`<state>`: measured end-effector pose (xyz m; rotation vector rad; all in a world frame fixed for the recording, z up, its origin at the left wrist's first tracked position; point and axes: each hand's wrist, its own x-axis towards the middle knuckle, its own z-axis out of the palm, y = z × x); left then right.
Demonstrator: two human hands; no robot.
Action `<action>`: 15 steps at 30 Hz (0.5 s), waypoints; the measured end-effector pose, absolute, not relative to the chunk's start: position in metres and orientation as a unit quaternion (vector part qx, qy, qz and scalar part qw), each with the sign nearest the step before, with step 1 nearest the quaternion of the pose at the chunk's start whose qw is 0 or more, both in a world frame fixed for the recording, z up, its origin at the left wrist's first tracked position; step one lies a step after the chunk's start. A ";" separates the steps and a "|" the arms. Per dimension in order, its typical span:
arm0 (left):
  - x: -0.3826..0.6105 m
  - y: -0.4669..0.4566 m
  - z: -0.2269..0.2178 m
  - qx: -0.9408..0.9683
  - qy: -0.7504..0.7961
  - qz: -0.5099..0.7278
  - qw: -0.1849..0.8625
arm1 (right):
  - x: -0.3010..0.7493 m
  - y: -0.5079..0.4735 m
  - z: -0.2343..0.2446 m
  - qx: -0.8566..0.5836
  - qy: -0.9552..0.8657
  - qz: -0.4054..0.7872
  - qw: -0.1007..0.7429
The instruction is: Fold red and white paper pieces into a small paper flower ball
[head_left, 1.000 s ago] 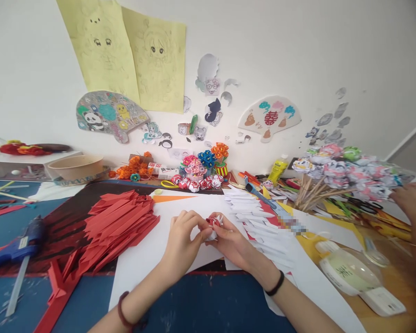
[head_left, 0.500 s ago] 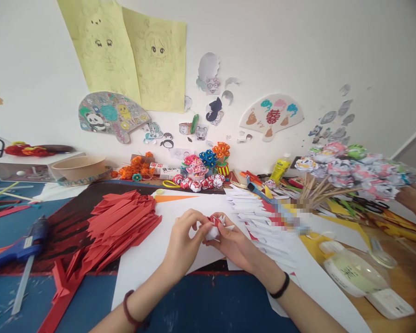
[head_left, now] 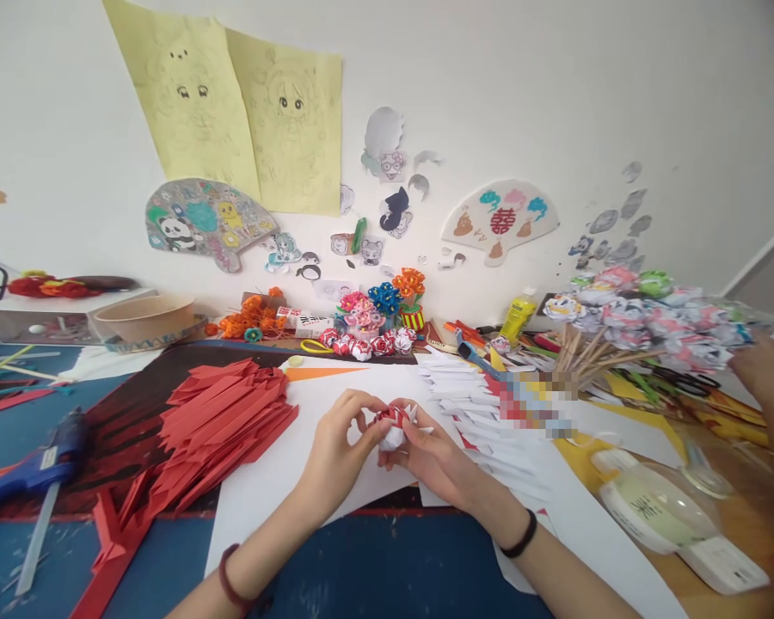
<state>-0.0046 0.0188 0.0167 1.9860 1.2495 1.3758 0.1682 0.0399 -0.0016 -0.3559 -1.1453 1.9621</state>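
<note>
Between my two hands, over a large white sheet [head_left: 264, 464], is a small red and white folded paper flower [head_left: 393, 437]. My left hand [head_left: 348, 434] pinches its left side with thumb and fingertips. My right hand [head_left: 429, 456] grips it from the right, and white pointed tips stick out beside the thumb. Fingers cover part of the flower. To the left lies a heap of folded red paper strips [head_left: 229, 421]. Folded white paper strips [head_left: 477, 413] lie in rows just right of my right hand.
Finished red and white paper flowers [head_left: 374, 344] line the wall side. A blue glue gun [head_left: 52, 460] lies at left. At right are a bunch of paper flowers on sticks [head_left: 625, 318], a clear bottle [head_left: 658, 503] and another person's blurred hand [head_left: 770, 387].
The flower has turned slightly in my fingers, showing more of its red folds. My hands stay nearly in place. The other person's hand at right has moved a little, and the view has shifted slightly.
</note>
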 end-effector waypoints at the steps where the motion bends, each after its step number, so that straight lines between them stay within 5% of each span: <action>1: -0.005 0.019 0.016 0.717 0.454 0.495 0.190 | 0.168 0.040 -0.002 -0.143 -0.456 0.774 0.415; 9: -0.005 0.014 0.005 0.808 0.423 0.388 -0.133 | 0.164 0.041 -0.003 -0.164 -0.461 0.729 0.479; 15: -0.003 0.014 0.005 0.793 0.419 0.401 -0.188 | 0.167 0.038 -0.008 -0.194 -0.488 0.719 0.456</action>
